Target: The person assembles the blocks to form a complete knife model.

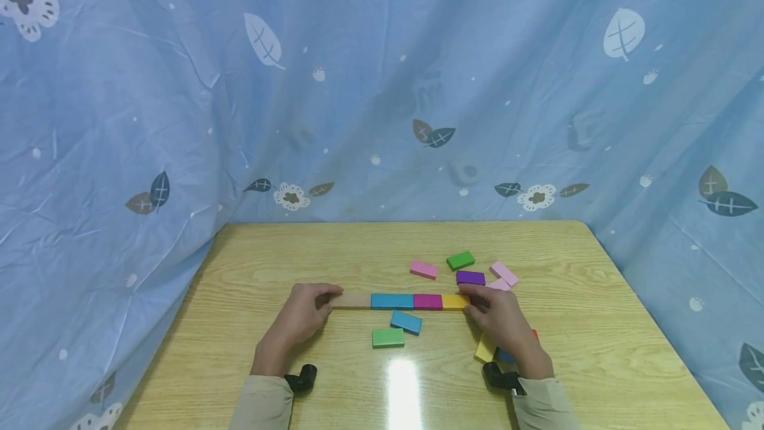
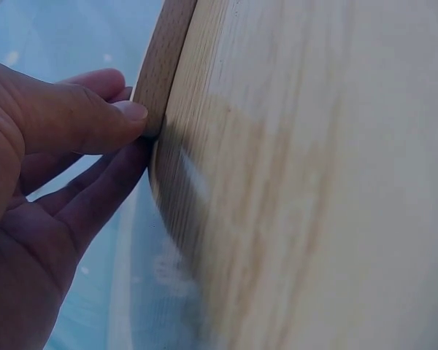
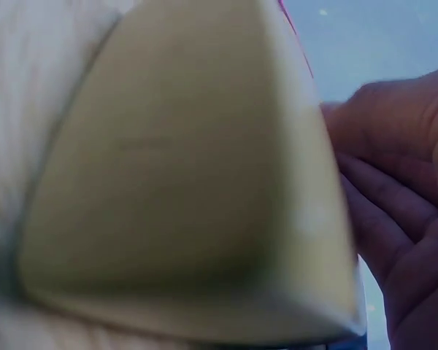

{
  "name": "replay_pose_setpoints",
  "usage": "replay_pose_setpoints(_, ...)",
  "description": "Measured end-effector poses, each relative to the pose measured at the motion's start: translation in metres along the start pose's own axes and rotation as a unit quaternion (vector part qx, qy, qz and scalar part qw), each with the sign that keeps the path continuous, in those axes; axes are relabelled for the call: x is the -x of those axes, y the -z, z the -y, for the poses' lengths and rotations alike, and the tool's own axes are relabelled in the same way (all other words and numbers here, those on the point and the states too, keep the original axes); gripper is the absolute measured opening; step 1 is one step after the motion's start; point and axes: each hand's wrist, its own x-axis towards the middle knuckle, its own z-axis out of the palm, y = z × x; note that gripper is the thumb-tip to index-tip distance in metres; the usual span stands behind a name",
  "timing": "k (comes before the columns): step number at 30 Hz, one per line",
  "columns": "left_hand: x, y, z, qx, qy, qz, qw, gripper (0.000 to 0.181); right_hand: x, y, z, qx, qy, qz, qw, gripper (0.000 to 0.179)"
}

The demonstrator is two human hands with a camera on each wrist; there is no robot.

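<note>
A straight row of blocks lies across the table in the head view: a plain wooden block [image 1: 352, 300], a blue block [image 1: 392, 301], a magenta block [image 1: 428, 302] and an orange-yellow block [image 1: 455, 302]. My left hand [image 1: 301, 314] pinches the wooden block's left end between thumb and fingers; the left wrist view shows the thumb [image 2: 95, 124] on its near side. At the other end, my right hand [image 1: 499, 319] grips the orange-yellow block, its right end hidden by the fingers. A pale yellow block [image 3: 168, 160] fills much of the right wrist view, in front of that hand.
Nearer than the row lie a blue block [image 1: 406, 322] and a light green block [image 1: 388, 338]. Behind it are pink [image 1: 424, 269], green [image 1: 461, 261], purple [image 1: 471, 277] and pale pink [image 1: 504, 273] blocks. Yellow [image 1: 485, 348], dark blue and red blocks sit partly under the right wrist.
</note>
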Motion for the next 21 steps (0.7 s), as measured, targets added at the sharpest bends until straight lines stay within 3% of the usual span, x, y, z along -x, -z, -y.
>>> replay_pose_setpoints(8,0.000,0.000,0.000,0.001,-0.002,0.003,1.0000,0.038,0.002,0.024,-0.011,-0.009,-0.002,-0.035,0.9993,0.035)
replay_pose_setpoints(14,0.000,0.000,-0.001,0.004,0.001,0.003,1.0000,0.038,0.006,0.048,-0.029,0.005,-0.055,-0.047,0.9974,0.041)
replay_pose_setpoints(21,0.001,0.001,0.000,0.005,0.008,0.001,1.0000,0.039,0.021,0.055,-0.040,0.006,-0.090,-0.046,0.9949,0.041)
